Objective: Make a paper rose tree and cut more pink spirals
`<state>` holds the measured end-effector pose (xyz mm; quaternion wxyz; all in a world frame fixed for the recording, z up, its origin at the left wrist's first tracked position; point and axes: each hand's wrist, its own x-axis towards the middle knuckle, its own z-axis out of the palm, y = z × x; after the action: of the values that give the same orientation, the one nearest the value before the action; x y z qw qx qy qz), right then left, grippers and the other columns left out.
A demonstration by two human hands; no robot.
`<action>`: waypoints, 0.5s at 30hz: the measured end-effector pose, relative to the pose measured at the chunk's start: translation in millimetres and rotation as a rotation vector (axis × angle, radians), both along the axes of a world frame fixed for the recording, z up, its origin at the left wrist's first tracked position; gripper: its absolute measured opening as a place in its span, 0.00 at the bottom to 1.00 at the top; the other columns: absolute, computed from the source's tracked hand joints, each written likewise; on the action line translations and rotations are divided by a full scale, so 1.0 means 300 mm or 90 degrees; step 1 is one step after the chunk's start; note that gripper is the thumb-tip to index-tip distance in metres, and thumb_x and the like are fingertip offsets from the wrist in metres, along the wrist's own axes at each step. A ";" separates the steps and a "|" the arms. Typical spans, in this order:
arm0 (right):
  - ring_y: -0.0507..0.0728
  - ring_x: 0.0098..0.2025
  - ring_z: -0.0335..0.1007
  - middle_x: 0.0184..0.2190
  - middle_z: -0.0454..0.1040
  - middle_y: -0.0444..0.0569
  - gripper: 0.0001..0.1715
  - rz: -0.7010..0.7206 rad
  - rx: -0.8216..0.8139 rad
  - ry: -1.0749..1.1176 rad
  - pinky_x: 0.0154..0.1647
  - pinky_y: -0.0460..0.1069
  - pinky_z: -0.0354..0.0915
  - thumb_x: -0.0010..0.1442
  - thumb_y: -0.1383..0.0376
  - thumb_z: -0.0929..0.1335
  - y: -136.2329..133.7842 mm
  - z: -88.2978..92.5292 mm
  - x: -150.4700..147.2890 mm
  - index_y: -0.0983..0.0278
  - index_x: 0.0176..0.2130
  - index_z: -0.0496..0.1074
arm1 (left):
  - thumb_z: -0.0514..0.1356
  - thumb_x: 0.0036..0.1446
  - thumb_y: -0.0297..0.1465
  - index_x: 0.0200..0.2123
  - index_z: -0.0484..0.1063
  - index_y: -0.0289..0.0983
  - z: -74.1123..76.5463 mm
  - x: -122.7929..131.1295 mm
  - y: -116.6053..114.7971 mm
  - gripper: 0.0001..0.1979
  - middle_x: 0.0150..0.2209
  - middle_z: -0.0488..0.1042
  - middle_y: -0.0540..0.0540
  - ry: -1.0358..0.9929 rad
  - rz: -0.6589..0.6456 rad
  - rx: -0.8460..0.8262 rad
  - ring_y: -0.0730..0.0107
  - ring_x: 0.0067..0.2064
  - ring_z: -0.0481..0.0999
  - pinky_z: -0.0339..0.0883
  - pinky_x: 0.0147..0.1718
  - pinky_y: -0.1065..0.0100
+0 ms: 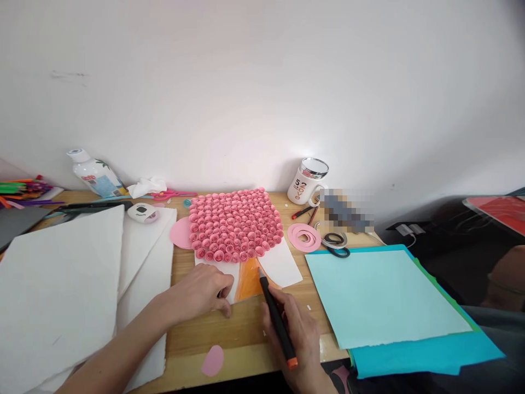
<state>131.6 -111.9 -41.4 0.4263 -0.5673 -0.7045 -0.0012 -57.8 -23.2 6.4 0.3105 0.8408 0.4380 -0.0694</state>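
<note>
A black marker (275, 317) with an orange end is held tight in the right hand (297, 328), with the fingers closed around it. The marker is tilted, and its tip is set on an orange patch (249, 279) that is coloured on a white card (283, 265). The card lies in the middle of the wooden table (213, 334). Its near left edge is pressed down by the left hand (200, 290), whose fingers are bent. It cannot be told if the edge is pinched or only pushed flat. The far part of the card is hidden under many pink paper roses (234, 223), packed close together. Just right of the roses a pink paper spiral (304, 237) is laid flat, and dark scissors (335, 244) are seen beside it. A white mug (307, 181) is stood by the far wall, and the words on it are too small to read. Next to the mug, something is hidden by a blurred patch (346, 210). On the right, a light blue sheet (377, 295) is laid on a deeper blue sheet (430, 355), which is hung over the table's near edge. On the left, big white sheets (57, 284) are stacked and cut off by the picture's edge. A glue bottle (96, 175) is leaned at the far left. A small pink scrap (213, 360) is seen near the table's near edge, between the two arms. The right wrist is cut off at the bottom.
</note>
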 end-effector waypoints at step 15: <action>0.54 0.23 0.75 0.27 0.76 0.50 0.11 0.031 -0.017 -0.014 0.22 0.45 0.70 0.60 0.68 0.62 0.010 0.012 -0.001 0.66 0.44 0.67 | 0.64 0.49 0.39 0.20 0.64 0.36 -0.010 -0.005 -0.001 0.16 0.23 0.69 0.53 -0.011 -0.001 0.008 0.73 0.27 0.64 0.48 0.27 0.70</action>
<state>131.2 -109.1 -37.8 0.4109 -0.5555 -0.7228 0.0126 -59.4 -23.7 3.3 0.3090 0.8436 0.4351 -0.0592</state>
